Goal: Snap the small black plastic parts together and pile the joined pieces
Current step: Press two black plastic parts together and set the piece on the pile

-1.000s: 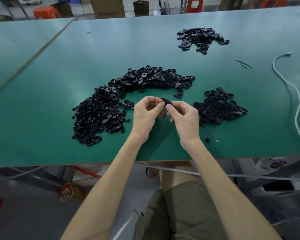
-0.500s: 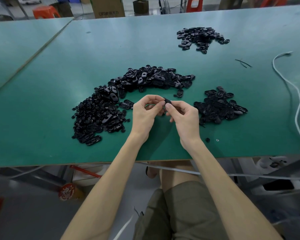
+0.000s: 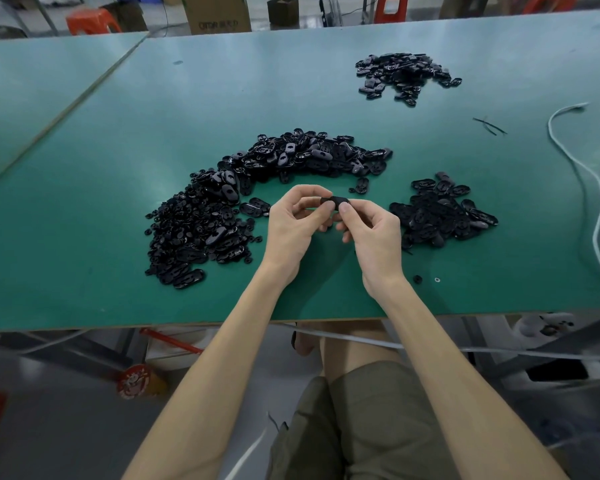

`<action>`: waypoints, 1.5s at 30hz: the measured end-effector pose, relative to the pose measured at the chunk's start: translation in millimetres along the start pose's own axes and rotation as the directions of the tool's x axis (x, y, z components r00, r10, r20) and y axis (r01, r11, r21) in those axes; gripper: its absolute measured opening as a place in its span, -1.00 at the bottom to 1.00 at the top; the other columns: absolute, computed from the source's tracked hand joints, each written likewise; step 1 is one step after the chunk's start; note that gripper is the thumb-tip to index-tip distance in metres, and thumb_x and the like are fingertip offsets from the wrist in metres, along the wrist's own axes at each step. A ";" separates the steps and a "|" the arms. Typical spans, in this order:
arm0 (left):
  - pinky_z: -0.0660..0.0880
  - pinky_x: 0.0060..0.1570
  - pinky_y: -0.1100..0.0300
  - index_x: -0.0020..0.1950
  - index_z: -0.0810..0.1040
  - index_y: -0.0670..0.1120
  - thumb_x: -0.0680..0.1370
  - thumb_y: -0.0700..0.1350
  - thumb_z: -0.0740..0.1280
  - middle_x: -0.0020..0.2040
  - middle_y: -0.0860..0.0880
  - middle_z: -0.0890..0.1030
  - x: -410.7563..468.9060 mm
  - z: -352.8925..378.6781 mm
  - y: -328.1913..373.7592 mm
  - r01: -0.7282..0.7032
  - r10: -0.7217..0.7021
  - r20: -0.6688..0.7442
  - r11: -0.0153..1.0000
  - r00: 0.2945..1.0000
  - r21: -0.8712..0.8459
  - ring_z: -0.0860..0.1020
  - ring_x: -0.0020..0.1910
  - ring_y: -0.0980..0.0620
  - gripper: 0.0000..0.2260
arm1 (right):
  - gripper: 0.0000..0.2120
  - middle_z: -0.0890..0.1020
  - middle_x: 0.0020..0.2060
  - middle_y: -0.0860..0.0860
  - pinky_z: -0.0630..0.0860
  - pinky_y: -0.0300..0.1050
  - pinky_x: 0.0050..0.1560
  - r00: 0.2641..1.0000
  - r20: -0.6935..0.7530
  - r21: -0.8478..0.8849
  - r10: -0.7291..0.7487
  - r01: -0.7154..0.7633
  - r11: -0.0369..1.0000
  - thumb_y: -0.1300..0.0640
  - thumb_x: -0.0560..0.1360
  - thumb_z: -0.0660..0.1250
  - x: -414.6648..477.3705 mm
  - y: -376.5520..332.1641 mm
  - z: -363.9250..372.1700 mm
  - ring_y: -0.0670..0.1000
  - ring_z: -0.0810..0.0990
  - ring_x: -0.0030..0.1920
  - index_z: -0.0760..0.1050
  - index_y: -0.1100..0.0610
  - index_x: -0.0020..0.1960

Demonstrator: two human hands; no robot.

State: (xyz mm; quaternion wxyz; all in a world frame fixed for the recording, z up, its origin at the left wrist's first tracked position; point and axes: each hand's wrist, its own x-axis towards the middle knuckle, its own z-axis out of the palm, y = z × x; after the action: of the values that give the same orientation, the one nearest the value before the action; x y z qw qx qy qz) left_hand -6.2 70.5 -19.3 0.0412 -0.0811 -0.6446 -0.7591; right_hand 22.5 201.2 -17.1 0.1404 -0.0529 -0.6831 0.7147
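Pinching black part (image 3: 335, 202) above green table (image 3: 187, 109) | left hand (image 3: 293, 226) and right hand (image 3: 373, 233) grip it | risk: misaligned halves (seam hidden) slip, drop into loose pile (image 3: 201, 230)

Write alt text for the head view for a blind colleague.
The left hand and right hand pinch one small black plastic part above a green table. A large curved heap of parts lies left, a smaller pile right, a far pile behind.

White cable (image 3: 593, 188) (curving); cardboard box (image 3: 215, 12)
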 end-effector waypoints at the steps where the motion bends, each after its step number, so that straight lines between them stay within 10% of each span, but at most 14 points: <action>1: 0.56 -0.17 0.19 0.10 0.63 -0.18 0.55 -0.29 0.48 -0.16 -0.09 0.67 0.2 -0.2 -0.3 0.005 -0.005 0.000 1.000 1.000 -0.005 0.59 -0.25 -0.02 -0.85 | -0.84 0.72 -0.28 -0.04 0.52 -0.22 -0.26 1.000 0.003 0.001 0.001 -0.001 1.000 0.22 0.64 0.37 0.0 0.5 -0.1 -0.12 0.61 -0.27 0.68 0.03 -0.03; 39: 0.44 -0.22 0.20 -0.02 0.65 -0.18 0.63 -0.17 0.41 -0.32 -0.05 0.55 1.7 1.1 4.5 0.098 -0.099 -0.014 0.995 0.995 -0.034 0.46 -0.32 0.00 -0.91 | -0.92 0.67 -0.34 -0.09 0.51 -0.24 -0.31 1.000 0.017 0.038 0.017 -0.018 0.999 0.19 0.55 0.51 0.6 2.5 -1.5 -0.11 0.58 -0.31 0.62 0.15 -0.09; 45: 0.52 -0.17 0.14 0.07 0.61 -0.19 0.65 -0.19 0.37 -0.10 -0.13 0.71 0.4 3.0 5.0 0.058 -0.058 -0.002 0.996 0.998 -0.063 0.53 -0.23 -0.08 -0.92 | -0.91 0.70 -0.29 -0.06 0.52 -0.24 -0.30 1.000 0.008 0.056 0.027 -0.027 0.998 0.18 0.54 0.52 1.0 2.3 -1.3 -0.12 0.59 -0.29 0.62 0.16 -0.06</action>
State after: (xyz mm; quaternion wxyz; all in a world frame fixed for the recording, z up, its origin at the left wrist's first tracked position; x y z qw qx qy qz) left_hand -5.5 72.7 -13.9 0.0178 -0.0621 -0.6224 -0.7800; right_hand 21.6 202.7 -19.3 0.1297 -0.0557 -0.6623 0.7358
